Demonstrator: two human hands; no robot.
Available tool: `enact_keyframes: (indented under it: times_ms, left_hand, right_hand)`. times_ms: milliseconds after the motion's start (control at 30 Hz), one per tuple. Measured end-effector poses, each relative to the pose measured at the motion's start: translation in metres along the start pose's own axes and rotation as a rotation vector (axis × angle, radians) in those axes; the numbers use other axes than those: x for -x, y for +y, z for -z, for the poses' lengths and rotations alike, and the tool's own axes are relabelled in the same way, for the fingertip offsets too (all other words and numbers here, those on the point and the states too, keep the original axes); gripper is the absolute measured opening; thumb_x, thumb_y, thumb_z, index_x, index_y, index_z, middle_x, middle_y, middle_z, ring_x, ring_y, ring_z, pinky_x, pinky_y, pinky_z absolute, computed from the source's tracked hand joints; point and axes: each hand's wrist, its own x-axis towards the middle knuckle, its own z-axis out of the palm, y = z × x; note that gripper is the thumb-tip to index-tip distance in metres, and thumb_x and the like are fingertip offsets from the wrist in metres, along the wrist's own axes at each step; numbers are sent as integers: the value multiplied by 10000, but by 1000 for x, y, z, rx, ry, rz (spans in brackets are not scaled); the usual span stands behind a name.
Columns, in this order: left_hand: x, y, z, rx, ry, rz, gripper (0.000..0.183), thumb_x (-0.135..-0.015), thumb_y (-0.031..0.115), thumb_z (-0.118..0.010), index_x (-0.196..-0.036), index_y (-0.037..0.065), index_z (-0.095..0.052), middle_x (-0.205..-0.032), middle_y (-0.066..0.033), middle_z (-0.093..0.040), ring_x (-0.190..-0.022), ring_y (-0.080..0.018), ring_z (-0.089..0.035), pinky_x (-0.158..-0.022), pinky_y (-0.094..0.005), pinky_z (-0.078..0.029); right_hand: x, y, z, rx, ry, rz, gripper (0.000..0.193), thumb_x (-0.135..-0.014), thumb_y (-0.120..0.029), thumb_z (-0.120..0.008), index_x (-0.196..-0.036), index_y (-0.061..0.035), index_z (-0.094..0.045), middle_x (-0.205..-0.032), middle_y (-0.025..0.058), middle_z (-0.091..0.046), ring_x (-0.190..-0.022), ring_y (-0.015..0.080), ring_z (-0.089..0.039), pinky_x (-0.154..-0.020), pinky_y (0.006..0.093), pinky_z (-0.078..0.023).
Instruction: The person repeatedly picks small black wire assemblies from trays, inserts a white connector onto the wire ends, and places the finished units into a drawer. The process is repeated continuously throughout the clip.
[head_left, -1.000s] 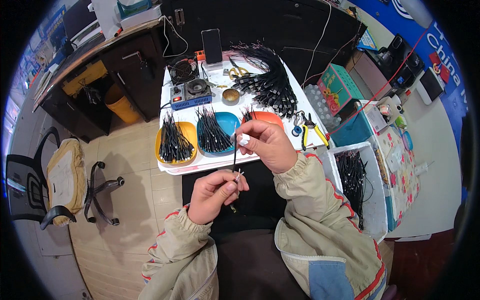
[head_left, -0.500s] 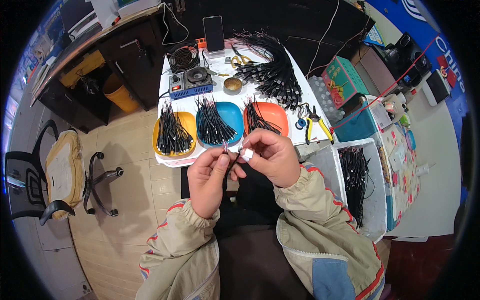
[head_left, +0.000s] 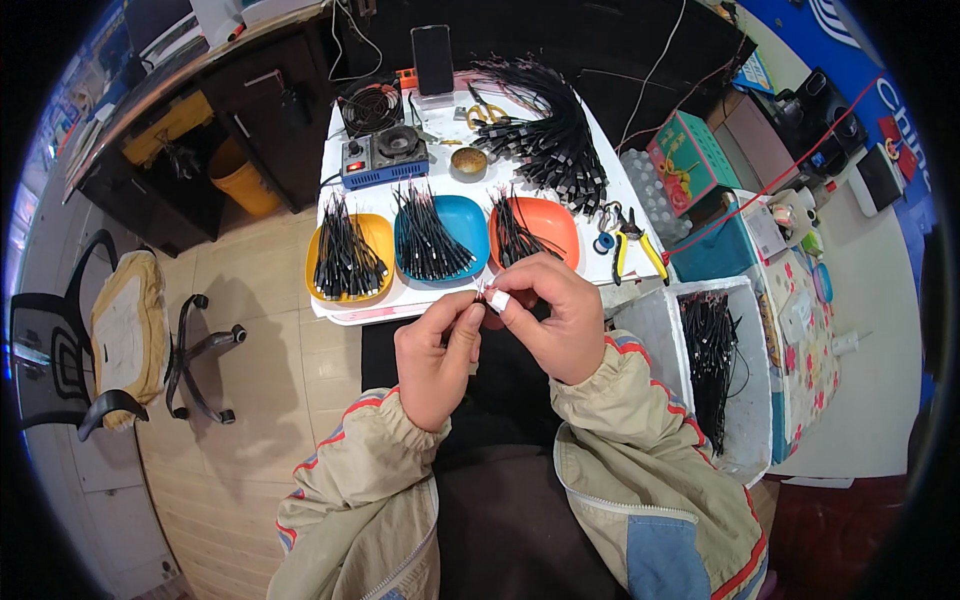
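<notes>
A white desk (head_left: 620, 262) carries three shallow dishes along its near edge, each holding black wire pieces: a yellow dish (head_left: 375, 235) at the left, a blue dish (head_left: 468, 218) in the middle, an orange dish (head_left: 556, 222) at the right. A large bundle of black cables (head_left: 552, 140) lies toward the far right corner. Just off the near edge, the left hand (head_left: 437, 352) and right hand (head_left: 554, 312) meet, fingertips pinching a small white connector (head_left: 497, 298) between them.
</notes>
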Motion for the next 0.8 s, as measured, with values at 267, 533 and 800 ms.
enact_keyframes:
  times_ms: [267,533,800]
  left_hand:
    - [-1,3,9,403,-148,239,165,-970,113,-539,-984,-28,-623,-706,6,-546,-585,-22,-412,-500,-170,-282]
    - [2,8,13,366,-266,286,154,-961,86,-544,-994,-38,-631,-726,1,-561,-629,-42,-461,-537,-180,-333]
    - [4,4,16,306,-308,182,157,-953,66,-555,-1003,-59,-634,-739,-27,-579,-655,-60,-491,-570,-201,-377]
  right_hand:
    - [2,24,-12,-1148,-121,-508,127,-901,-99,-600,-1007,-42,-562,-935,23,-597,-814,96,-544,-730,245,-448]
    - [3,31,-2,-1210,-326,-605,223,-898,-160,-596,-1081,-62,-516,-1017,23,-519,-867,106,-539,-739,256,-468]
    - [17,36,-24,-1647,-371,-689,258,-924,-147,-584,-1134,-41,-478,-1097,74,-516,-952,184,-595,-795,353,-539]
